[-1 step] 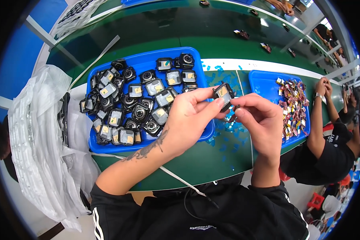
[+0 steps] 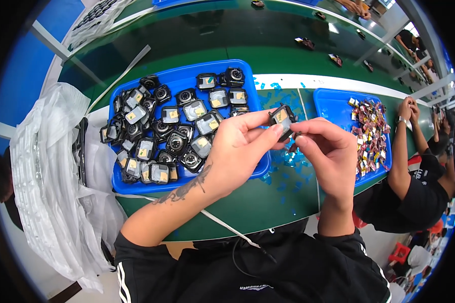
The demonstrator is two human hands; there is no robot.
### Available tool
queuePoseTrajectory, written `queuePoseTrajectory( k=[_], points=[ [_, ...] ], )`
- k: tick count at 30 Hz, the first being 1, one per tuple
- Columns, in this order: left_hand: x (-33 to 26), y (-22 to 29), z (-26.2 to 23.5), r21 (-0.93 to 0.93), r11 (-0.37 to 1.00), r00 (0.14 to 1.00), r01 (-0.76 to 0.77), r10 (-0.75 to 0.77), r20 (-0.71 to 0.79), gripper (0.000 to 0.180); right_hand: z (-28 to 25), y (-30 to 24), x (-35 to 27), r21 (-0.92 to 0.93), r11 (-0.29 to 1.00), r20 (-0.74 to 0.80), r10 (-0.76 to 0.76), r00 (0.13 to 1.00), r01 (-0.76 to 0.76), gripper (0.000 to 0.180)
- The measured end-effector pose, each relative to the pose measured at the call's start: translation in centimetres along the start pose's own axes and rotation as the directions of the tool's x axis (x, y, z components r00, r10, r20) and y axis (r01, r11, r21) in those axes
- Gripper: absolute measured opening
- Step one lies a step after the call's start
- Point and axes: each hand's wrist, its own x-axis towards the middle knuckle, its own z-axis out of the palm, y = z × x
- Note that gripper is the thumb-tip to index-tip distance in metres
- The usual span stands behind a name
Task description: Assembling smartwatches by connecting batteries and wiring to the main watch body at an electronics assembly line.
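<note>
Between thumb and fingers, my left hand (image 2: 242, 146) holds a black smartwatch case (image 2: 283, 118) with a pale yellow patch on its face. My right hand (image 2: 328, 151) is pinched at the lower right edge of that case, on a small dark part (image 2: 295, 140) mostly hidden by the fingertips. To the left, a blue tray (image 2: 187, 186) bears many similar watch cases (image 2: 177, 141), some showing round black backs, others pale grey insides with yellow patches. Blue film scraps (image 2: 298, 160) lie on the green table beneath my hands.
A second blue tray (image 2: 330, 100) at the right holds a heap of small reddish and yellow parts (image 2: 373, 136). A person (image 2: 409, 177) sits beyond it. White plastic wrap (image 2: 50, 187) hangs at my left. Dark parts (image 2: 305, 43) lie on the far green belt (image 2: 187, 38).
My right fingertips have shifted very slightly left at the edge of the watch case. Otherwise both hands hold the same pose.
</note>
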Motion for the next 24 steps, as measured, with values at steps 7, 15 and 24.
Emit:
queuePoseTrajectory(
  k=[7,15,24],
  points=[
    [-0.6,-0.1,0.3,0.072,0.990,0.990,-0.123,0.118,0.071,0.038,0.9,-1.6,0.2,-0.313,0.946,-0.052,-0.106,0.993,0.085,0.011],
    [-0.5,-0.1,0.3,0.181,0.956,0.970,-0.229,0.208,0.129,0.039,0.8,-1.6,0.0,-0.293,0.948,-0.066,-0.149,0.987,0.123,0.010],
    [-0.5,-0.2,0.3,0.269,0.926,0.960,-0.264,0.227,0.162,0.036,0.4,-0.9,0.1,-0.351,0.914,-0.035,-0.232,0.972,0.205,0.011]
  ],
)
